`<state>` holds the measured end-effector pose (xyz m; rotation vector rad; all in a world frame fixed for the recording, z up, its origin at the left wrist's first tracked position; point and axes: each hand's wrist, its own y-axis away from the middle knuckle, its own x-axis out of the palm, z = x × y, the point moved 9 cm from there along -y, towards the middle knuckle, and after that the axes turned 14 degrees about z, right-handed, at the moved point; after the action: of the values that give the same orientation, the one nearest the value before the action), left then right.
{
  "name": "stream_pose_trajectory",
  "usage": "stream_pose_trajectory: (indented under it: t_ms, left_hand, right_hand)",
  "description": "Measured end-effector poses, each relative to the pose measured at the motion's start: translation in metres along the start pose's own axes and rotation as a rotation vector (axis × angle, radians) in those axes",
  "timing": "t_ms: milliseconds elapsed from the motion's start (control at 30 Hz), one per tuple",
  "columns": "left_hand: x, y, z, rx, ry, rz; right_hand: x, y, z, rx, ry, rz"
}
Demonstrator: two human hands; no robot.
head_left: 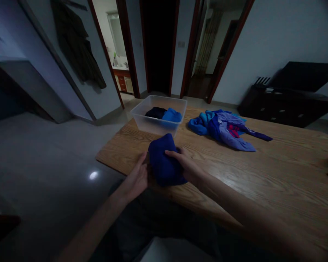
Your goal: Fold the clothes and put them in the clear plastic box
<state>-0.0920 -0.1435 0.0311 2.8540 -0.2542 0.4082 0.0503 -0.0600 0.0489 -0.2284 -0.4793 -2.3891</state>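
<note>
A folded dark blue cloth lies on the wooden table near its front left corner. My left hand presses against the cloth's left edge, fingers together and gripping it. My right hand lies on the cloth's right side, fingers curled over its top. Just beyond the cloth stands a clear plastic bin holding a black folded item and a light blue folded item.
A loose pile of blue and purple clothes lies on the table to the right of the bin. A dark cabinet stands against the far right wall. Open doorways are behind the table, and a dark garment hangs on the left wall.
</note>
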Motion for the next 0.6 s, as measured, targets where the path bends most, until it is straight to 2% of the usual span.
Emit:
stream_pose_trajectory:
  t_ms: [67, 100, 200, 333, 400, 433, 533, 600]
  left_hand:
    - [-0.004, 0.015, 0.006, -0.084, 0.194, 0.079]
    - [-0.007, 0.022, 0.007, -0.088, 0.23, 0.084]
    - [-0.02, 0.033, 0.012, -0.046, 0.21, 0.042]
    - [-0.046, 0.046, 0.024, 0.017, 0.221, -0.136]
    - [-0.056, 0.052, 0.028, 0.073, 0.328, -0.195]
    - [-0.058, 0.054, 0.029, 0.108, 0.388, -0.208]
    - [-0.063, 0.058, 0.031, 0.22, 0.476, -0.259]
    - [-0.066, 0.061, 0.036, 0.287, 0.41, -0.347]
  right_hand:
    - [0.02, -0.013, -0.002, -0.105, 0.154, 0.001]
    - [0.032, -0.015, 0.002, -0.186, 0.254, 0.014]
    - [0.068, -0.005, 0.013, -0.362, 0.475, 0.098]
    - [0.099, 0.022, -0.002, -0.304, 0.434, 0.359]
    - [0.102, 0.032, -0.011, -0.3, 0.426, 0.441]
    - [0.099, 0.033, -0.014, -0.318, 0.49, 0.426]
    - [0.083, 0.026, -0.024, -0.387, 0.903, 0.242]
    - [0.079, 0.017, -0.033, -0.408, 1.144, 0.17]
